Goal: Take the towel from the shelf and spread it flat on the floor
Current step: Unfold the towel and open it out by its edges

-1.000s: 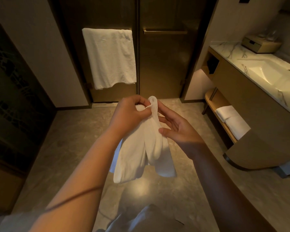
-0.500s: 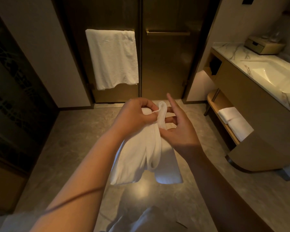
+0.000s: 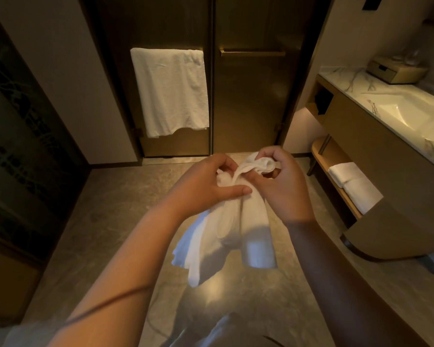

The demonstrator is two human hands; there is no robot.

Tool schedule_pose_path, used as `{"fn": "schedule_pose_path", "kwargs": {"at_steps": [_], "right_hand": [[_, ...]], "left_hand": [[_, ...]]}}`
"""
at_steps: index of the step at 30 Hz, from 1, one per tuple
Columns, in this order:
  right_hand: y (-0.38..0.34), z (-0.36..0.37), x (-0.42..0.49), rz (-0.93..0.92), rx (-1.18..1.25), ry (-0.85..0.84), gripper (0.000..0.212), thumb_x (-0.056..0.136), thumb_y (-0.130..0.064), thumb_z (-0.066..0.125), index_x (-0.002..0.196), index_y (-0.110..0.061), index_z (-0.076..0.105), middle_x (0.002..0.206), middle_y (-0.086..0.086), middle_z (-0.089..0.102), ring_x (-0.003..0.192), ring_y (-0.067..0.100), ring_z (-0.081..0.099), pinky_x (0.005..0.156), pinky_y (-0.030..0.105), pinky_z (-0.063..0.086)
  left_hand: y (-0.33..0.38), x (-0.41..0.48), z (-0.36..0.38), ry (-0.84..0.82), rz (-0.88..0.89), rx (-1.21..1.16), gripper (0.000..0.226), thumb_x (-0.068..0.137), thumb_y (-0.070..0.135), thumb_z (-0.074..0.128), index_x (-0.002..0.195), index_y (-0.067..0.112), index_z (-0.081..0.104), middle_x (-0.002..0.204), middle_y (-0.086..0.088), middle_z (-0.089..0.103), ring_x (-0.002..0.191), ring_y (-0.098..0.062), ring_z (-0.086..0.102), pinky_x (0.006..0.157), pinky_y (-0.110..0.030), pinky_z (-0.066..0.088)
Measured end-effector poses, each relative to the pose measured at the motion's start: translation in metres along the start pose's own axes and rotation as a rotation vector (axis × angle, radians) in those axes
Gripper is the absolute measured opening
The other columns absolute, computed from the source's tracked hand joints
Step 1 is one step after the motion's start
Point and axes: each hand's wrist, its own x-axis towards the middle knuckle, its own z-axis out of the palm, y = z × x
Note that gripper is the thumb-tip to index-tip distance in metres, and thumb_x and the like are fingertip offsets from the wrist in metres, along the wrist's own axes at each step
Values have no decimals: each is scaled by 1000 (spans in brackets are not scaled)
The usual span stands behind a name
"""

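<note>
A small white towel (image 3: 226,234) hangs bunched in the air above the stone floor (image 3: 110,234), held at its top by both hands. My left hand (image 3: 206,186) grips the bunched upper part, thumb laid across the cloth. My right hand (image 3: 283,186) pinches a rolled edge of the towel at the top right. The lower folds dangle loose between my forearms. The low wooden shelf (image 3: 323,156) under the vanity is at the right.
Folded white towels (image 3: 353,184) lie on the shelf. A larger white towel (image 3: 171,91) hangs on a bar of the brown double doors (image 3: 248,96) ahead. The marble vanity with sink (image 3: 398,113) fills the right side, a dark patterned panel (image 3: 23,146) the left.
My right hand has closed onto the towel's top edge, having been open beside it. Both hands and the towel sit a little lower and further right in view.
</note>
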Motion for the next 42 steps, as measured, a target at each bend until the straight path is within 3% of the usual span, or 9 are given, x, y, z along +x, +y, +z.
{"fn": "schedule_pose_path", "kwargs": {"at_steps": [5,11,19,21,24,26,30,33,42], "right_hand": [[-6,-1,5,-9,-7,-4,29,72,-20,80,91,-28,60,99,-3,63,89,8,61,76,31,54],[1,-5,4,83,68,-23,25,73,-17,78,87,-28,61,88,-20,64,82,-1,63,66,20,55],[3,-14,13,138,23,-5,24,78,-17,76,91,-33,65,95,-19,66,85,-2,63,79,34,57],[4,-19,15,156,-7,-11,26,77,-18,76,93,-36,66,94,-23,64,82,-6,61,74,29,57],[3,-21,12,173,-34,-31,36,79,-19,74,102,-44,64,93,-27,61,79,-13,58,56,9,48],[3,-22,9,193,-50,-26,43,79,-20,74,109,-48,59,97,-25,61,79,-10,59,52,7,45],[6,-28,7,213,-116,-37,50,82,-19,74,119,-44,54,108,-14,63,94,5,60,69,22,49],[6,-33,9,183,-259,-95,50,84,-18,72,124,-39,52,110,-12,61,98,9,58,75,22,46],[-1,-24,6,67,-335,-139,40,86,-22,69,119,-39,54,95,-19,60,83,-7,55,63,7,37]], "left_hand": [[-4,-6,8,29,-111,-91,26,69,23,72,90,31,60,78,12,64,60,-2,57,55,-17,49],[-18,-9,-1,-61,-231,180,6,79,29,66,81,34,62,82,14,64,75,-5,60,67,-27,51],[-22,-9,-11,328,-120,62,5,85,30,63,87,32,68,77,20,63,75,4,55,64,-24,43],[-19,-4,-12,359,-87,28,9,85,33,64,92,30,68,81,16,66,77,1,57,66,-27,46],[-11,3,-13,398,-22,34,9,82,36,67,90,37,63,82,18,65,78,5,58,65,-22,47],[-8,6,-15,411,0,78,10,81,37,67,89,40,61,80,21,63,78,6,57,66,-23,49],[-12,5,-25,461,-38,148,14,84,40,62,94,32,66,82,17,64,77,4,56,65,-25,49],[-13,4,-34,507,-68,210,18,85,40,59,98,30,68,86,15,63,76,6,52,62,-17,39],[-3,1,-26,328,40,336,32,82,39,63,113,31,62,98,14,52,75,7,45,66,-10,33]]}}
